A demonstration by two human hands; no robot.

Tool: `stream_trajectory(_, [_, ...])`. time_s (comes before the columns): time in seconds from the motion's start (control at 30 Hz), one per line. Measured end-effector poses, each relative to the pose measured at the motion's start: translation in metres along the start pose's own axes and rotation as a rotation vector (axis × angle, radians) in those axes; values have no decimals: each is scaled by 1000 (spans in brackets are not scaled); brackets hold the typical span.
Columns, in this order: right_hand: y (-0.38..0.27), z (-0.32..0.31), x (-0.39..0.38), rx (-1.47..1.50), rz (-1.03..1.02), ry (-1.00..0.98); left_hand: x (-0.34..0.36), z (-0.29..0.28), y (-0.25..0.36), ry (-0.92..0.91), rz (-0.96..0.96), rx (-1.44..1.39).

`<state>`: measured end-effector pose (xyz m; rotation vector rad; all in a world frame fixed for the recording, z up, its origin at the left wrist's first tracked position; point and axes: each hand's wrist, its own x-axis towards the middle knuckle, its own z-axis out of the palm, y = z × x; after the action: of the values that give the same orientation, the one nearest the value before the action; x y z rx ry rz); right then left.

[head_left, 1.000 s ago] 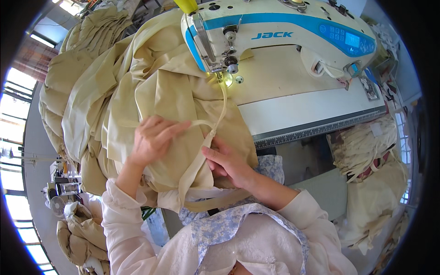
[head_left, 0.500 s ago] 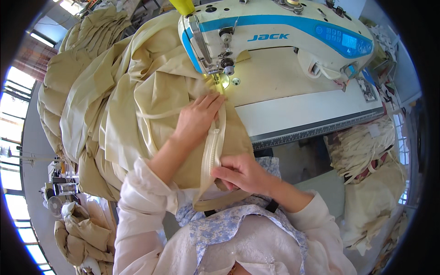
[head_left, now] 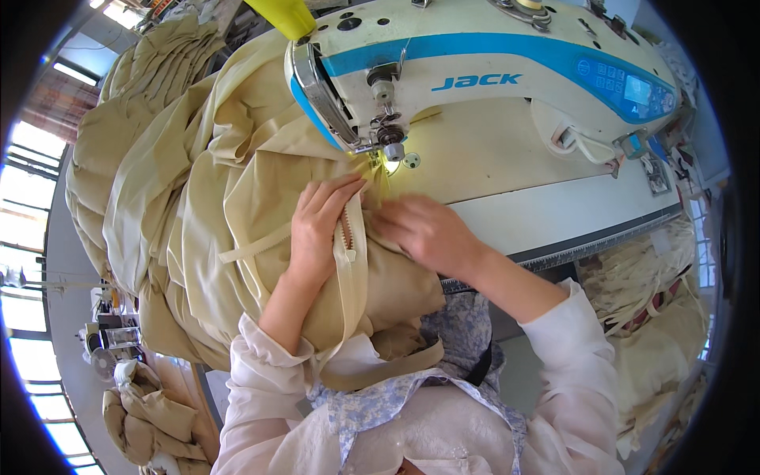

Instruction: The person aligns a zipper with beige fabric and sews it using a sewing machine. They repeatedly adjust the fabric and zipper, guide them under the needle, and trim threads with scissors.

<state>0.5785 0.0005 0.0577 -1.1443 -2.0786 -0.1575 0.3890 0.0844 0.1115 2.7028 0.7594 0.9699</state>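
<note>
Beige fabric lies in folds under the sewing machine's needle area. A pale zipper runs down over it, with its slider on the tape and its lower end hanging in a loop toward my lap. My left hand is closed on the zipper's upper part, fingertips just in front of the needle; its thumb is hidden. To the right of the zipper, my right hand has its fingers bent together on the fabric's edge, slightly blurred. A separate narrow strip lies left of my left hand.
The white and blue sewing machine spans the top, with a yellow object at its left end. Piled beige garments fill the left. A ruler strip edges the table. Bundled cloth pieces are at right.
My right hand has gone from the zipper's lower part up to the fabric near the needle. My left hand has shifted slightly left and down, and the zipper now bends left with its slider lower.
</note>
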Motion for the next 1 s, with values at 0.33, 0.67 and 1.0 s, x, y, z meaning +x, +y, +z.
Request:
stream_trajectory(0.33, [-2,-12,-5,16,-2,-125,-4,12,-7,-218,192,116])
stream_trajectory(0.67, [-4,-12,-3,-23,-52,-95,5,16,-8,-188,251,204])
stream_trajectory(1.0, [11,-8,12,-97,-2,-103,14,23,-24,-112,274,153])
